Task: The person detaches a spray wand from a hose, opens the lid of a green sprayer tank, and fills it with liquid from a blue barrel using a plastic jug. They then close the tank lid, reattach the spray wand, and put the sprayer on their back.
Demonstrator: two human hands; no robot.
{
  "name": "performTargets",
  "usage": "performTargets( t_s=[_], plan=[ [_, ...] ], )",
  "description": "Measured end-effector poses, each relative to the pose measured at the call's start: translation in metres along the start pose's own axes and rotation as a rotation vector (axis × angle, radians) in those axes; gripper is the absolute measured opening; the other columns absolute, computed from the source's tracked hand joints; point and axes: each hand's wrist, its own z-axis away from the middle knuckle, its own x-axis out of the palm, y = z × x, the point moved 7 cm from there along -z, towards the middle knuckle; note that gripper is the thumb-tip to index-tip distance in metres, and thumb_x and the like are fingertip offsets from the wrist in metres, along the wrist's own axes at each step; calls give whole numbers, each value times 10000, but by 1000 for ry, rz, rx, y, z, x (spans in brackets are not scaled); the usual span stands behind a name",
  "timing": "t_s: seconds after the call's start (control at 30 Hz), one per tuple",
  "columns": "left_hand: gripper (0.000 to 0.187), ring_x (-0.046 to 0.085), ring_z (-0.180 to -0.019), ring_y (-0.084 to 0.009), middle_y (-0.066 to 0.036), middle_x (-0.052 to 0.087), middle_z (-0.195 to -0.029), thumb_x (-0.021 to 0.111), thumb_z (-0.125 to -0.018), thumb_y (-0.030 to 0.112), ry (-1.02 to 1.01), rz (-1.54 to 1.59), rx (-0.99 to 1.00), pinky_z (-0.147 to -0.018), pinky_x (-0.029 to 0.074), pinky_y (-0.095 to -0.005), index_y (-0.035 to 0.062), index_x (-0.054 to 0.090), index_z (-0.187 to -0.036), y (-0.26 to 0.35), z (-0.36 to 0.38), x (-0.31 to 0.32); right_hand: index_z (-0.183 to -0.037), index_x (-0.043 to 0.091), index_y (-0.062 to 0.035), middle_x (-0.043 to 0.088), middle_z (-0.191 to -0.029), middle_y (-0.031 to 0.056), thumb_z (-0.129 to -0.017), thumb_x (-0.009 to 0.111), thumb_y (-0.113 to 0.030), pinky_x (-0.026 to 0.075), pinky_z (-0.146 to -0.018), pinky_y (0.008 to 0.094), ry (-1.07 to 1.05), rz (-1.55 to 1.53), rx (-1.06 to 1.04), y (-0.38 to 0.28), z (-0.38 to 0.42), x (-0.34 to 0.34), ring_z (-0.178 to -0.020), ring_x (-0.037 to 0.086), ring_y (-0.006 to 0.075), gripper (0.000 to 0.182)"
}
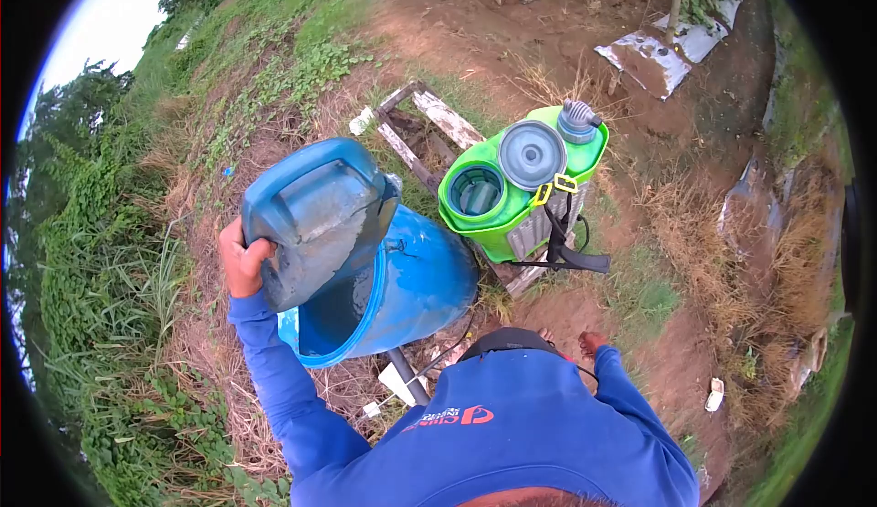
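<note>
My left hand [243, 258] is closed on the lower left edge of a blue plastic jerrycan [315, 201], whose side is smeared grey. The jerrycan is tilted above the mouth of a large blue drum [425, 269] and partly covers its opening. My right hand [594, 342] hangs low beside my body, small in view, with fingers loosely apart and nothing visible in it. Ahead stands a green backpack sprayer tank [493, 230] with its round filler opening [477, 191] uncovered. A grey round lid [532, 155] rests on top, beside the opening.
The sprayer stands on a weathered wooden frame [448, 119], its black strap [568, 253] hanging toward me. A dark pipe [407, 374] and a white piece [397, 384] lie by the drum. Tall grass [110, 279] grows at left; plastic sheeting [649, 59] covers soil at upper right.
</note>
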Motion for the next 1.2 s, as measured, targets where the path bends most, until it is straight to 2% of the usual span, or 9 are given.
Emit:
performTargets(
  t_s=[0.1,0.17,0.2,0.43,0.57,0.63,0.73,1.03,1.2],
  plan=[
    [321,516,-640,-134,-30,602,-682,604,-628,246,-105,-80,59,-611,423,-293,-23,632,-803,24,-16,36,-895,634,-99,580,-743,52,-836,648,-286,491,-516,410,-17,-34,-1,13,-3,-5,-597,561,207,197],
    [381,523,-651,-144,-52,615,-702,608,-639,256,-161,-136,177,-632,454,-312,-43,646,-872,35,-23,60,-895,635,-98,581,-743,50,-839,645,-285,492,-507,395,24,-76,-22,18,2,-13,-601,561,205,196],
    [385,534,-650,-157,-85,608,-696,615,-646,241,-198,-187,172,-644,474,-327,-43,653,-904,44,-25,72,-896,635,-97,579,-743,48,-840,643,-278,492,-506,384,40,-100,-27,23,1,-15,-605,562,204,190],
    [338,539,-579,-200,-138,572,-640,625,-632,185,-267,-343,294,-610,474,-348,-34,658,-886,69,-37,123,-855,618,-83,560,-704,49,-832,645,-271,478,-468,394,40,-230,-34,64,-3,-12,-548,537,205,191],
    [335,558,-568,-242,-168,576,-643,632,-630,185,-278,-263,287,-610,480,-362,-32,664,-884,85,-37,130,-843,609,-80,555,-700,52,-831,642,-260,477,-462,388,21,-239,12,94,-12,-7,-551,533,203,183],
    [334,581,-576,-261,-187,592,-656,639,-631,188,-277,-413,338,-614,487,-364,-28,670,-884,85,-40,132,-847,611,-78,553,-700,57,-831,632,-245,477,-461,380,12,-258,27,101,-10,-5,-555,533,202,170],
    [343,591,-580,-275,-200,596,-661,645,-632,193,-299,-430,333,-616,490,-367,-26,677,-894,88,-43,137,-852,608,-63,553,-700,69,-828,626,-234,478,-459,384,1,-296,-11,106,-7,-4,-555,540,208,173],
    [329,617,-592,-268,-180,628,-663,657,-648,201,-323,-484,347,-621,495,-374,-25,686,-885,109,-45,150,-901,590,-25,551,-730,95,-822,620,-219,429,-404,406,2,-324,-90,103,-25,-5,-515,524,220,212],
    [330,629,-600,-259,-181,636,-669,664,-651,204,-344,-540,323,-634,502,-379,-28,690,-884,122,-45,157,-907,594,-30,544,-742,85,-822,619,-239,426,-402,396,-26,-308,-44,108,-24,-11,-527,520,216,227]
  ],
)
